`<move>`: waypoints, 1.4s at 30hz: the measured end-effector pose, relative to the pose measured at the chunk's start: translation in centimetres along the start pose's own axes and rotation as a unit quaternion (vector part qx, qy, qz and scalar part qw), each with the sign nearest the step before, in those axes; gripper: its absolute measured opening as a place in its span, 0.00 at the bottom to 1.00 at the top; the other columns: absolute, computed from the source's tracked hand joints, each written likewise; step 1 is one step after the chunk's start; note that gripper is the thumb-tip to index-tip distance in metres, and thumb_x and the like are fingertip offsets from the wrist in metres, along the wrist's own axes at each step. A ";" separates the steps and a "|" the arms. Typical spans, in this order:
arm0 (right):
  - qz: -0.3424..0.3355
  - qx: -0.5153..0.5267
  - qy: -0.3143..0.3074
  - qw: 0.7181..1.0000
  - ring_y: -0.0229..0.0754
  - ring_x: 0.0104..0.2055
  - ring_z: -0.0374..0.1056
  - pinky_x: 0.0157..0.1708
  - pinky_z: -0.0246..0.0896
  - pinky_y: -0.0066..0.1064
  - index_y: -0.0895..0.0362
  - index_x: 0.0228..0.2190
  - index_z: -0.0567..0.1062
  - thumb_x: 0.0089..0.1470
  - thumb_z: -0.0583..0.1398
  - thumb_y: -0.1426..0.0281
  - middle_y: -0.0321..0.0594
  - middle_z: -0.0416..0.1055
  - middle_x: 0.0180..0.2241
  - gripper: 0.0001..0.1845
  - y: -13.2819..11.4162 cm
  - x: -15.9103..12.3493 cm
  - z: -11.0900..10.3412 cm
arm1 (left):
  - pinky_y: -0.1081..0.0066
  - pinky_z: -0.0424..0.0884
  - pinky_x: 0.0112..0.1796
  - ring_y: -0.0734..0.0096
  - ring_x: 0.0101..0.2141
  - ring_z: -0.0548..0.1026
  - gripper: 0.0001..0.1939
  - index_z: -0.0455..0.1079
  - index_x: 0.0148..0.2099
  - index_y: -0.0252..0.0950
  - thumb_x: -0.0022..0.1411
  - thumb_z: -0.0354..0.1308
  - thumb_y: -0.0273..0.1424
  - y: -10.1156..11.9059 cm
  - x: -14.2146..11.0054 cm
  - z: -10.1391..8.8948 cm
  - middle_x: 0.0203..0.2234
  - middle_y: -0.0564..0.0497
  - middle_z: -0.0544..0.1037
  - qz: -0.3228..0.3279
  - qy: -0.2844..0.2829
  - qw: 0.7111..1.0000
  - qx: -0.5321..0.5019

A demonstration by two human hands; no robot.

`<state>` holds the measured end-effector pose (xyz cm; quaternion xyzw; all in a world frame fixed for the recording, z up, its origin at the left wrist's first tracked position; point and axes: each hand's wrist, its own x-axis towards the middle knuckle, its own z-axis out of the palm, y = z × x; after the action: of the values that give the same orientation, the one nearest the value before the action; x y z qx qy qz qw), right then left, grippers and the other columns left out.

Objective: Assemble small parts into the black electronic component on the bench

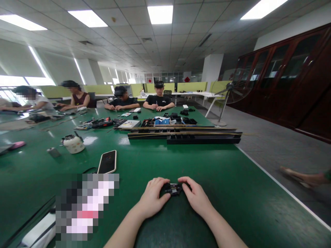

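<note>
Device (pixel 173 189), small and black, sits between your loosely curled left hand (pixel 154 196) and right hand (pixel 195 195). Whether either grips it cannot be told.

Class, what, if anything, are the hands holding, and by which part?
A small black gadget, apparently by its left end in the left hand; whether the right hand grips it cannot be told.

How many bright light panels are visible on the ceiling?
4: the far-left panel, the left-of-centre panel, the middle panel and the right panel. More may be hidden farther back.
</note>
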<state>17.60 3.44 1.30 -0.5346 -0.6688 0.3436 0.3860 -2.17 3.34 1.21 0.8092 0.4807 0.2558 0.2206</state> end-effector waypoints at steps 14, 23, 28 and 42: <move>-0.013 0.024 0.006 1.000 0.45 0.46 0.67 0.48 0.59 0.37 0.53 0.37 0.73 0.54 0.51 0.63 0.40 0.73 0.41 0.14 0.1 0.1 0.0 | 0.59 0.59 0.50 0.60 0.48 0.65 0.21 0.63 0.53 0.42 0.56 0.55 0.31 0.0 0.0 -0.2 0.46 0.48 0.70 -0.002 -0.006 1.000 0.000; -0.025 0.020 -0.002 0.999 0.45 0.47 0.66 0.50 0.59 0.37 0.53 0.38 0.74 0.55 0.51 0.64 0.40 0.73 0.42 0.14 -0.1 0.0 -0.1 | 0.60 0.60 0.49 0.61 0.47 0.66 0.18 0.64 0.50 0.40 0.55 0.56 0.29 0.0 0.0 -0.1 0.44 0.48 0.71 -0.004 0.006 1.000 -0.005; -0.052 -0.001 -0.017 0.999 0.45 0.49 0.65 0.52 0.57 0.38 0.52 0.40 0.74 0.52 0.55 0.63 0.40 0.72 0.44 0.14 -0.2 -0.2 0.0 | 0.60 0.60 0.49 0.60 0.47 0.66 0.19 0.64 0.51 0.41 0.56 0.56 0.30 0.0 0.0 -0.1 0.45 0.48 0.71 0.007 0.003 1.000 -0.007; -0.060 -0.110 -0.061 0.990 0.48 0.50 0.63 0.51 0.53 0.43 0.50 0.34 0.76 0.45 0.61 0.68 0.40 0.72 0.44 0.10 -0.8 -0.6 0.0 | 0.58 0.60 0.50 0.58 0.48 0.66 0.22 0.63 0.53 0.41 0.54 0.58 0.33 -0.3 -0.1 0.3 0.46 0.47 0.70 0.010 0.013 1.000 0.004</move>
<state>17.29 2.73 1.88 -0.5107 -0.7558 0.2762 0.3028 -2.23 3.30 0.80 0.8114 0.4767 0.2662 0.2087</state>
